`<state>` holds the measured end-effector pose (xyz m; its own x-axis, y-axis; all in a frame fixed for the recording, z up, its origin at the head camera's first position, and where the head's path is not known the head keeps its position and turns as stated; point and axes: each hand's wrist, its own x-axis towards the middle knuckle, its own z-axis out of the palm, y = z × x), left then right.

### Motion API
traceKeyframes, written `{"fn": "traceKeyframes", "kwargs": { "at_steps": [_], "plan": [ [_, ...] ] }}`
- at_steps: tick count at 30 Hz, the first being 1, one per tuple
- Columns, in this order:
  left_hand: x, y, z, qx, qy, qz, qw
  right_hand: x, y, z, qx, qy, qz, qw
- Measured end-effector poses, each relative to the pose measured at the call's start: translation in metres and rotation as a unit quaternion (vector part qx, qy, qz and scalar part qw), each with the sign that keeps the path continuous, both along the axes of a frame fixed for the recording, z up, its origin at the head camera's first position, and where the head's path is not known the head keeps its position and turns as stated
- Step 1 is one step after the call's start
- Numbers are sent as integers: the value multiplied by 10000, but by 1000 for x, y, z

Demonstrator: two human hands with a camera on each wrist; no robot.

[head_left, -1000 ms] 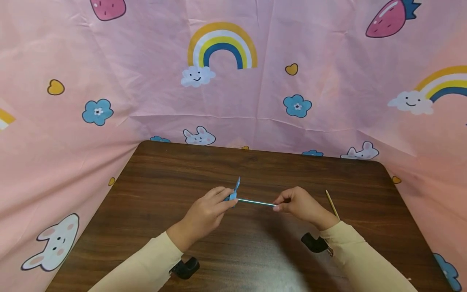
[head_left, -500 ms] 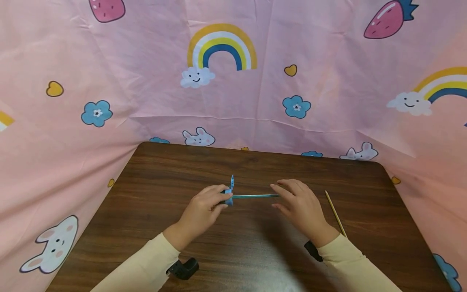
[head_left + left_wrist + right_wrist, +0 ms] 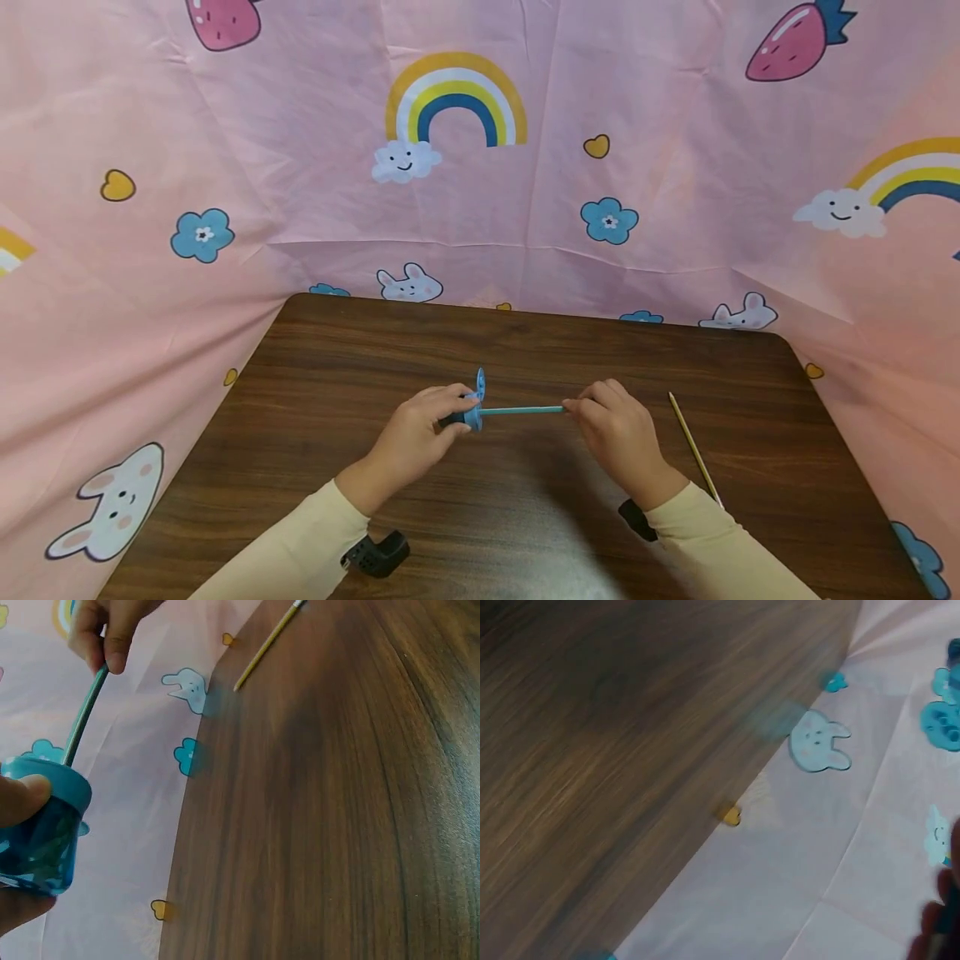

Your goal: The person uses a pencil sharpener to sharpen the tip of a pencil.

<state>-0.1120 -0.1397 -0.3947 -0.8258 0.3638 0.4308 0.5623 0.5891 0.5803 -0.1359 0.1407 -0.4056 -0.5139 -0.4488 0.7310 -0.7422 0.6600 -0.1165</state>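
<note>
My left hand (image 3: pixel 408 442) grips a blue pencil sharpener (image 3: pixel 472 414) above the table, its flip lid (image 3: pixel 481 383) standing up. In the left wrist view the sharpener (image 3: pixel 41 844) has a see-through, dark-looking body, with the thumb across its blue top. A teal pencil (image 3: pixel 521 410) has one end in the sharpener; the tip inside is hidden. The fingertips of my right hand (image 3: pixel 622 437) pinch the pencil's other end. At the edge of the right wrist view, the fingers (image 3: pixel 930 922) are dark and blurred.
A yellow pencil (image 3: pixel 693 446) lies on the brown wooden table (image 3: pixel 360 350), right of my right hand and partly by the sleeve. A pink patterned cloth (image 3: pixel 480 208) hangs behind and along the table's sides. Black wrist cameras (image 3: pixel 377 554) sit under both sleeves.
The right fingers loosened and spread around the pencil's end half a second ago, and now pinch it again. The left hand with the sharpener shifted slightly left.
</note>
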Motion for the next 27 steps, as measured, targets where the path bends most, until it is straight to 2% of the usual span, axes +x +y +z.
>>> {"fn": "traceKeyframes", "kwargs": {
  "at_steps": [2,3,4,5,6,8,10,11,12,13,14,15,16,17,18,20,23,24,25,26,27],
  "plan": [
    [0,0,-3,-254,422,-112,9987,2,0,4,56,-728,-77,9973],
    [-1,0,-4,-372,702,-180,9967,2,0,6,60,-1231,-87,9923],
    [-1,0,-6,-466,1008,-266,9935,3,0,8,48,-1851,-76,9827],
    [-2,1,-7,-533,1324,-346,9892,2,1,11,-14,-2516,-35,9678],
    [-2,1,-9,-583,1625,-425,9841,1,2,13,-97,-3188,9,9478],
    [-3,2,-11,-601,2103,-599,9739,-3,6,17,-296,-4461,151,8943],
    [-4,2,-13,-569,2430,-753,9654,-8,10,20,-496,-5444,331,8367],
    [-5,2,-14,-535,2556,-818,9618,-11,12,20,-560,-5769,439,8137],
    [-5,3,-14,-496,2642,-888,9591,-13,14,20,-603,-6021,533,7943],
    [-5,3,-14,-478,2704,-948,9569,-15,16,20,-650,-6198,640,7795],
    [-6,3,-14,-458,2722,-981,9561,-16,17,21,-648,-6285,692,7720],
    [-6,3,-14,-467,2688,-970,9572,-16,18,21,-624,-6304,732,7703],
    [-6,4,-14,-467,2636,-954,9588,-15,18,21,-567,-6259,717,7746],
    [-6,4,-14,-471,2508,-915,9625,-14,17,22,-448,-6116,633,7874],
    [-6,5,-14,-490,2360,-861,9667,-12,16,23,-295,-5922,488,8037],
    [-5,5,-14,-525,2025,-695,9754,-7,12,24,90,-5274,108,8495],
    [-5,5,-12,-476,1567,-497,9852,-1,6,22,616,-3707,-411,9258],
    [-5,5,-11,-452,1435,-444,9876,1,4,19,712,-3086,-493,9472],
    [-5,4,-10,-408,1304,-390,9899,1,3,17,753,-2465,-531,9647],
    [-5,4,-10,-349,1173,-339,9919,1,3,14,743,-1875,-510,9781],
    [-4,4,-8,-293,1041,-304,9937,1,3,11,692,-1349,-467,9873]
  ]
}}
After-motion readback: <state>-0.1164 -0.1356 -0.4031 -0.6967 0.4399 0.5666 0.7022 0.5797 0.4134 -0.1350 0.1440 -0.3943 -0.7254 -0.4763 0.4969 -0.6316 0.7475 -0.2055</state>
